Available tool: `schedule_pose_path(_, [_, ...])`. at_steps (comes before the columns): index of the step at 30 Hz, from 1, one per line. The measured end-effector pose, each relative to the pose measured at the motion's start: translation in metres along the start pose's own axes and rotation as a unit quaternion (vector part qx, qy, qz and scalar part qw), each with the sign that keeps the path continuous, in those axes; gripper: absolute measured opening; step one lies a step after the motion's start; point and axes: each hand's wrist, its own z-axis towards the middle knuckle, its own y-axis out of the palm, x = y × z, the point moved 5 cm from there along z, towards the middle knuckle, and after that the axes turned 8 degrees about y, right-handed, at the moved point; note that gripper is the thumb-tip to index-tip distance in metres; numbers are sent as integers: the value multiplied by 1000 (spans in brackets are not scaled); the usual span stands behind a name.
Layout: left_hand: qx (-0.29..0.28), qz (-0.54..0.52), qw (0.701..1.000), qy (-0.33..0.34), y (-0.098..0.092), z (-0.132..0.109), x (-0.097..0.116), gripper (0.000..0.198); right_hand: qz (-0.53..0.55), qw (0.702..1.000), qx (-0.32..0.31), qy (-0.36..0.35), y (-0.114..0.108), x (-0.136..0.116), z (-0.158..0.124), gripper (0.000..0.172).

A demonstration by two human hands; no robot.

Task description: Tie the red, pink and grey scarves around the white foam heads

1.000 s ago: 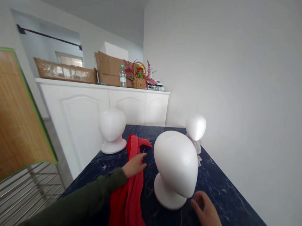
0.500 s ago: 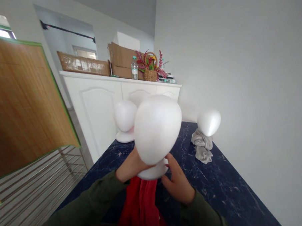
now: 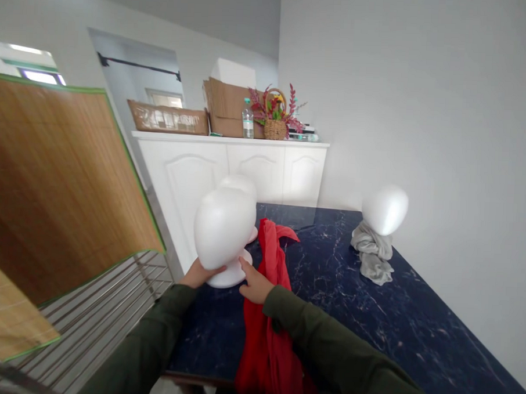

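A white, faceless mannequin head (image 3: 221, 230) stands at the table's left edge, tilted in my view. My left hand (image 3: 200, 274) is closed round its neck from the left, with part of the fingers hidden behind it. On the right, my right hand (image 3: 256, 282) grips the neck and base area, thumb and fingers at the rim. A second white mannequin head (image 3: 245, 183) is mostly hidden behind the first. Beside and under my right forearm lies a long red scarf (image 3: 274, 261), running toward me over the table's front edge.
On the dark blue marbled table (image 3: 329, 269), a third mannequin head (image 3: 387, 209) at the right wears a grey scarf (image 3: 374, 251). A metal rack (image 3: 106, 294) with a bamboo mat (image 3: 62, 194) is on the left. White cabinets (image 3: 194, 176) carry boxes, a bottle and a flower basket.
Both hands have moved the front mannequin head leftward to the table's left edge, before the second head. The red scarf now shows stretched along the table to its right. My view has shifted left.
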Motion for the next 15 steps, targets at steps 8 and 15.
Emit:
schedule_pose_path(8, [11, -13, 999, 35, 9, -4, 5, 73, -25, 996, 69, 51, -55, 12, -77, 70])
schedule_pose_path(15, [121, 174, 977, 11, 7, -73, 12, 91, -128, 799, 489, 325, -264, 109, -201, 47])
